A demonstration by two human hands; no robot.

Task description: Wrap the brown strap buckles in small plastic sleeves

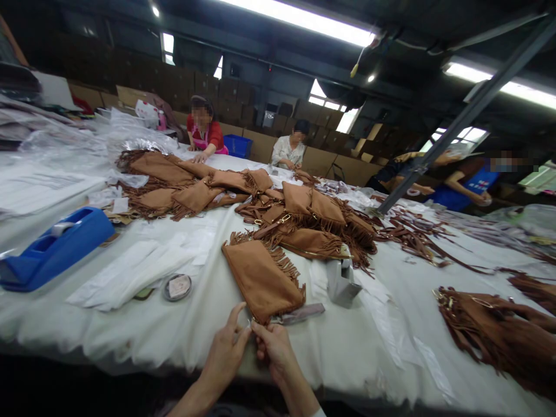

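A brown fringed pouch (263, 278) lies flat on the table in front of me, its fringe along the top and right. My left hand (228, 347) is at the pouch's near corner, thumb and forefinger drawn together. A thin, pale bit shows at their tips, too small to name. Closed in a pinch, my right hand (275, 347) meets the same corner, where a small metal glint shows; its other fingers are curled under. A greyish strip (302, 313) sticks out beside the pouch, just beyond my right hand.
Behind the pouch is a heap of brown fringed bags (313, 211). A blue tape dispenser (56, 246) stands left, a grey one (342, 281) right of the pouch. White sheets (134, 272) and a small round dish (177, 287) lie left. Several people work across the table.
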